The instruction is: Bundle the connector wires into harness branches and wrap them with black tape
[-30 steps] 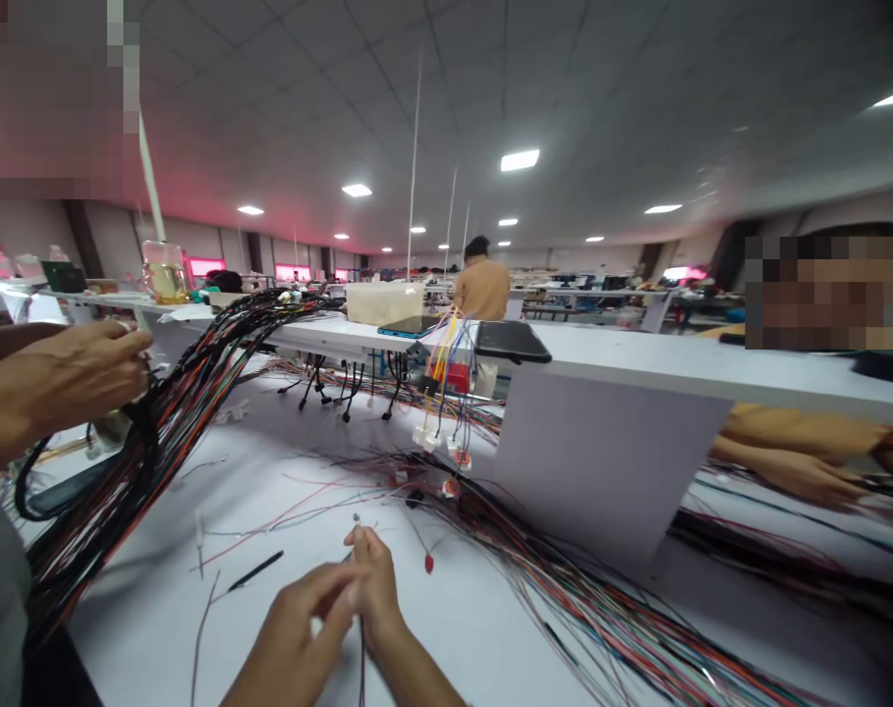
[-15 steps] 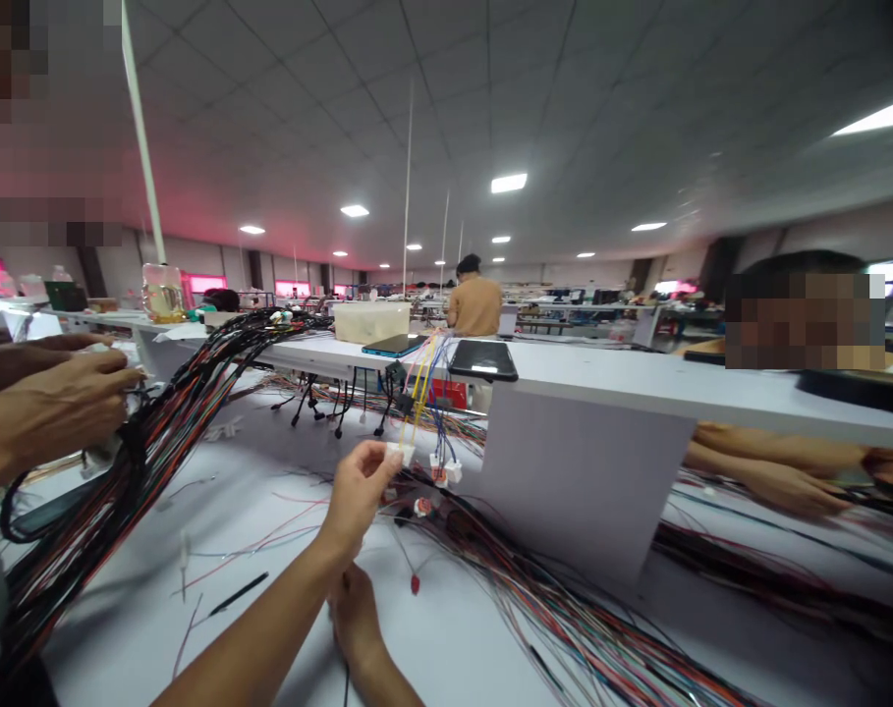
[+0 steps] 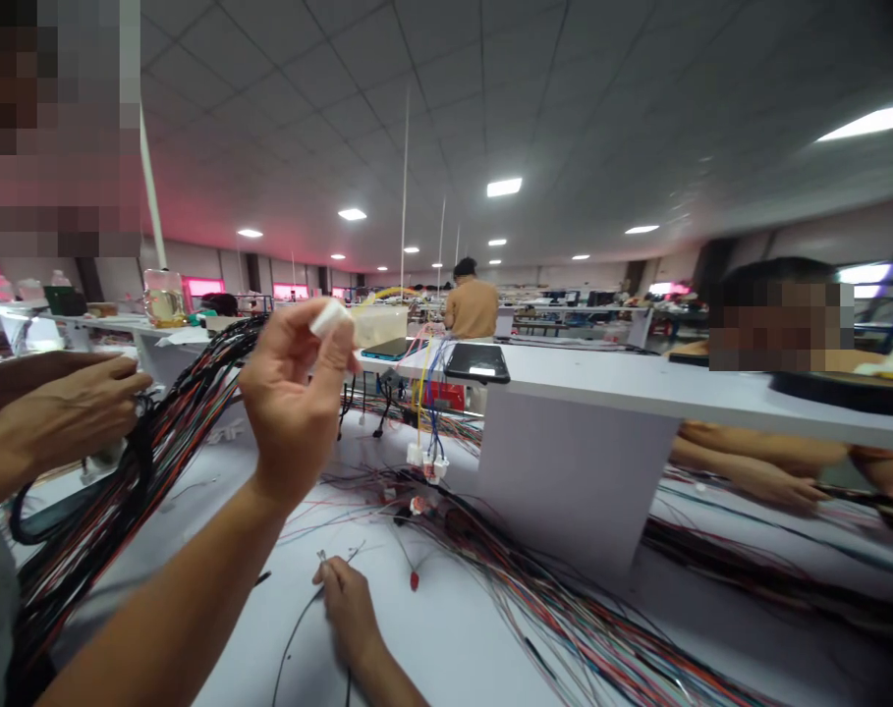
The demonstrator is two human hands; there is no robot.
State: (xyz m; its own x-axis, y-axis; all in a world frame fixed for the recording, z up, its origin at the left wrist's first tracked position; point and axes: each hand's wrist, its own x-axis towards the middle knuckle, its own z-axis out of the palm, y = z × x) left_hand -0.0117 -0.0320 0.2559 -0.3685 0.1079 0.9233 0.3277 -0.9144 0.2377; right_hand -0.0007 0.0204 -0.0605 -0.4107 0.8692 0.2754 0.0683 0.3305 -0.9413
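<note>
Raised over the bench, my left hand pinches a white plastic connector between thumb and fingertips. A yellow wire arcs out behind that hand. Low over the white tabletop, my right hand is closed on thin dark wires, whose bare-looking tips stick out past the fingers. Several white connectors hang on yellow and blue wires from the shelf edge, to the right of my left hand. A red-tipped lead lies to the right of my right hand.
A thick cable bundle slopes down at left, beside a co-worker's hands. Loose wires spread across the right. A raised shelf bears a phone and a plastic box. Another co-worker's hand works beyond the panel.
My left hand has risen and moved left with the white connector. My right hand, earlier partly hidden behind the left forearm, now shows with wires in its fingers.
</note>
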